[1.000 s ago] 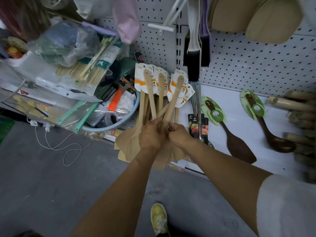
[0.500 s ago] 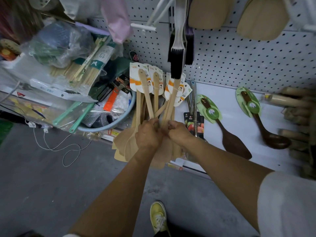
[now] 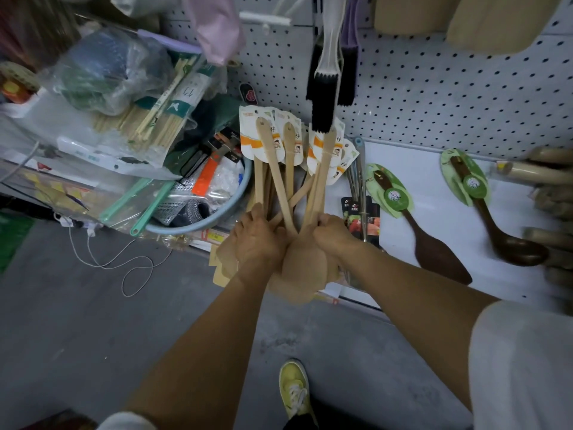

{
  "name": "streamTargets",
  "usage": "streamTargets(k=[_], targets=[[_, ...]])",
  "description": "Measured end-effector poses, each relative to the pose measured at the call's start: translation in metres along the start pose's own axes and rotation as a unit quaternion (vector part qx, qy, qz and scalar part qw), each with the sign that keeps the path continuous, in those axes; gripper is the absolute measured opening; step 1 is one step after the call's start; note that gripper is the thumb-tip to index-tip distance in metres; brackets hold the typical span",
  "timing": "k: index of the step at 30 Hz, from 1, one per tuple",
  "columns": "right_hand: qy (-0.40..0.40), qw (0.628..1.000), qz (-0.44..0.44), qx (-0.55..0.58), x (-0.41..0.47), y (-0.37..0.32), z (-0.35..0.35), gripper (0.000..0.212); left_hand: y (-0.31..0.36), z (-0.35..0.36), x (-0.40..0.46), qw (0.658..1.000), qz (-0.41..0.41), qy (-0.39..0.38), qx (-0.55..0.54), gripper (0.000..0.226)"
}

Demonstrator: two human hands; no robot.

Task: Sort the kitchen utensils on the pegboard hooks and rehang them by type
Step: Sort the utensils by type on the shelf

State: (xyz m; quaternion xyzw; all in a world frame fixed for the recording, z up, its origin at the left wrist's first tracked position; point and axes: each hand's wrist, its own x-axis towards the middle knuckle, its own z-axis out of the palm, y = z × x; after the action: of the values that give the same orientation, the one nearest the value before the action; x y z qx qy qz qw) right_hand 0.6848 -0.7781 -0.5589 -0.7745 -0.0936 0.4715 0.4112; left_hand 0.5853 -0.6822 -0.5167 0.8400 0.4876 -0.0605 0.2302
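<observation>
- While I watch thru the head cam, both hands hold one big bunch of wooden spatulas (image 3: 290, 181), handles up, flat ends down, in front of the pegboard (image 3: 434, 97).
- Left hand (image 3: 257, 240) has its fingers curled round the left part of the bunch; right hand (image 3: 333, 234) has its fingers clamped on a few handles at the right side.
- I think the wood is light & stiff, not easy to break. But there are lots of them, w/ smooth handles and loose paper tags (image 3: 263, 135) on top, so some could slip or fan out.
- Best place to hold, I'd say: low on the handles, just above the wide ends, all squeezed tight. Hang them by the hole near the top.
- White shelf (image 3: 418, 169) under the pegboard has two dark wooden spoons (image 3: 434, 252) on green cards, well apart.
- Black brushes (image 3: 324, 97) hang right above the bunch, nearly touching the tags.
- Left side is a messy pile: blue basin (image 3: 217, 212) w/ stuff, chopstick packs (image 3: 164, 116), plastic bags.
- Grey floor (image 3: 77, 321) below, w/ a white cord & my yellow shoe (image 3: 294, 389).
</observation>
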Motion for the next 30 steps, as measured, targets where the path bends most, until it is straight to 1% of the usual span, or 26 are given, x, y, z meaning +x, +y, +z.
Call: streamTargets(k=[2,4,5,7,8,9,14,18,21,23,26,30], targets=[[0.011,1.000,-0.006,0.004,0.003,-0.004,0.005,0.014,-0.005,-0.002,0.003,0.999,0.006,0.000,0.036,0.056],[0.012,1.000,-0.017,0.012,0.001,-0.008,0.009,0.013,-0.007,-0.003,0.004,0.998,0.005,0.001,0.056,0.051],[0.004,0.999,-0.030,0.019,0.001,-0.011,0.015,0.020,-0.010,-0.004,0.005,0.998,0.006,0.004,0.056,0.048],[-0.020,0.998,-0.061,0.015,0.002,-0.017,0.027,0.043,-0.016,-0.005,0.006,0.998,0.022,0.019,0.055,0.045],[-0.028,0.997,-0.073,0.008,0.002,-0.020,0.032,0.050,-0.019,-0.006,0.006,0.998,0.028,0.025,0.054,0.044],[-0.032,0.996,-0.081,0.002,0.004,-0.021,0.034,0.053,-0.021,-0.009,0.006,0.998,0.028,0.030,0.049,0.044],[-0.055,0.995,-0.089,-0.007,0.001,-0.022,0.026,0.046,-0.025,-0.009,0.008,0.999,0.019,0.022,0.019,0.042],[-0.053,0.997,-0.039,-0.033,0.007,-0.021,0.027,0.041,-0.023,-0.004,0.010,1.000,0.005,-0.006,-0.018,0.044],[-0.023,0.998,0.023,-0.050,0.015,-0.021,0.029,0.039,-0.018,-0.007,0.012,0.998,-0.010,-0.028,-0.053,0.038],[-0.008,0.999,0.030,-0.043,0.018,-0.021,0.028,0.034,-0.013,-0.007,0.012,0.997,-0.016,-0.035,-0.064,0.034],[-0.001,1.000,0.022,-0.013,0.018,-0.019,0.026,0.023,-0.013,-0.005,0.013,0.996,-0.034,-0.045,-0.072,0.043],[0.013,1.000,0.023,-0.014,0.016,-0.015,0.021,0.026,-0.015,-0.005,0.014,0.997,-0.033,-0.035,-0.063,0.048]])
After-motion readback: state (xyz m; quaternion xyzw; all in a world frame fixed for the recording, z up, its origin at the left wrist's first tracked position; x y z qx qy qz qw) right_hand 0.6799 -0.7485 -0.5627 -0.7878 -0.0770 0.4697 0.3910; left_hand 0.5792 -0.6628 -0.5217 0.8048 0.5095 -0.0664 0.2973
